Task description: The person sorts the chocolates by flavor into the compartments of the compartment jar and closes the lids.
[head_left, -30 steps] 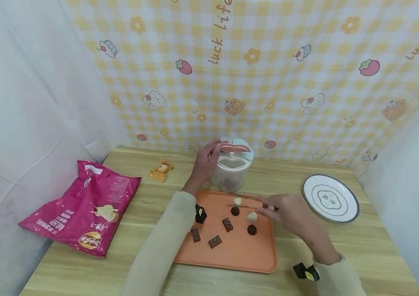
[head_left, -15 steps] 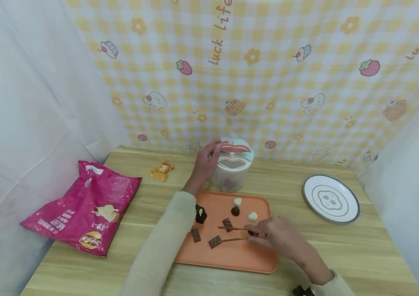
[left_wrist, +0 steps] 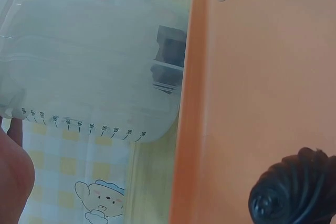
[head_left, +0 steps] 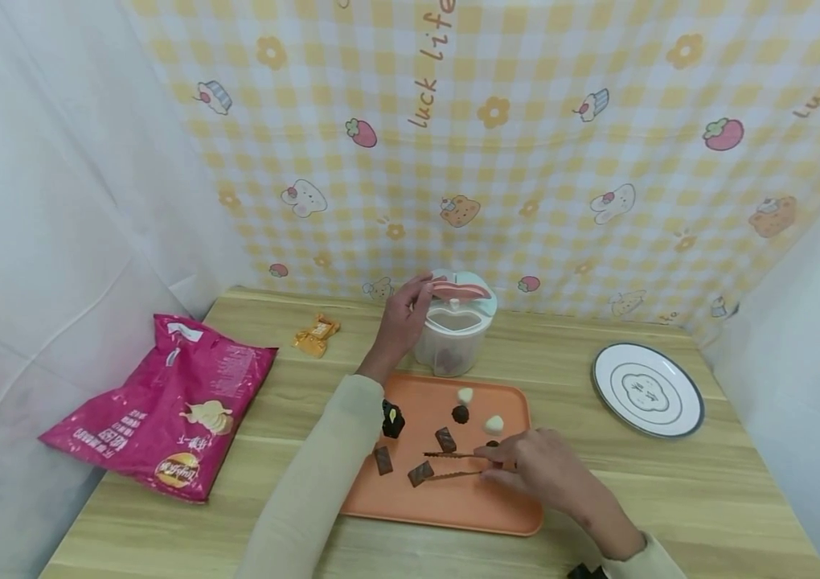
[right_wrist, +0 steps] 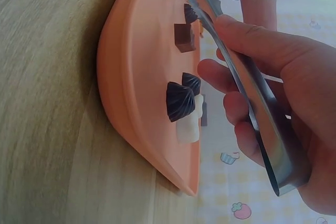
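Note:
My left hand holds the lid of a clear round storage container at its left side; a pink flap stands raised there. Dark pieces lie inside the container. In my right hand are metal tongs, pinched between thumb and fingers. Their serrated tips are apart and point left, low over an orange tray. One tip overlaps a brown rectangular chocolate in the head view. Nearby on the tray sit dark swirled chocolates, white ones and more brown blocks.
A magenta chip bag lies at the left, with an orange-wrapped candy beyond it. At the right is a white plate with a blue rim. A checked cloth hangs behind the wooden table.
My right hand has brought the tongs from the tray's back right corner toward the front, down among the brown chocolates. My left hand stays at the lid.

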Demonstrator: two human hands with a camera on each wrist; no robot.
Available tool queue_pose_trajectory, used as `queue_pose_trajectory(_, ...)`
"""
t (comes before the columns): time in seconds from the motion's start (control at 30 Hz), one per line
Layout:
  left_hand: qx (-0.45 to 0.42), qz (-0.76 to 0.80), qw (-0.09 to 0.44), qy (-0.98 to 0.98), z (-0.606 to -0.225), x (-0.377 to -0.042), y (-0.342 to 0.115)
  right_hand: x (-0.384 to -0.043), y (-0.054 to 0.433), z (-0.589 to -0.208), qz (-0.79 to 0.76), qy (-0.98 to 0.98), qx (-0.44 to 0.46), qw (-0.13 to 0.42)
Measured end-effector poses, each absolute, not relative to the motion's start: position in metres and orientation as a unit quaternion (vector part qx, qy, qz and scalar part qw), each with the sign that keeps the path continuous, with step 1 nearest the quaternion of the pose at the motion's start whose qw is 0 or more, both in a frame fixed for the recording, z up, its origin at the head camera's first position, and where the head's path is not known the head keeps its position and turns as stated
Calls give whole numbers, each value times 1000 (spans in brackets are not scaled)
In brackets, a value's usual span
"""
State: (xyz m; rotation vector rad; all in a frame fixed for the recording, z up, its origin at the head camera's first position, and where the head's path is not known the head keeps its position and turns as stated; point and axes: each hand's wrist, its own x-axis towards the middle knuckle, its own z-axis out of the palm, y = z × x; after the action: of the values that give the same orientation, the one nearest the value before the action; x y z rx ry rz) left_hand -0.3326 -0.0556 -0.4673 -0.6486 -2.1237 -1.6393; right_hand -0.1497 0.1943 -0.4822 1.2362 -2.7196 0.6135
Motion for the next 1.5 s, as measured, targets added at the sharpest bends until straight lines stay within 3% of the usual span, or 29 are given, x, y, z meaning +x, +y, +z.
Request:
queue_pose_trajectory(0.4,-235,-583,185,-755,-469,-332,-54,-147,194,-488,183,-892,409,65)
queue_pose_trajectory(1.03,-224,-582,185,-759,-466,-330,-56,-148,192,-488,181,-893,408,48)
queue_pose_trajectory(1.5,-230,-589,186,-752,-467,-332,-55,-149,191,-489,164,-885,428,82)
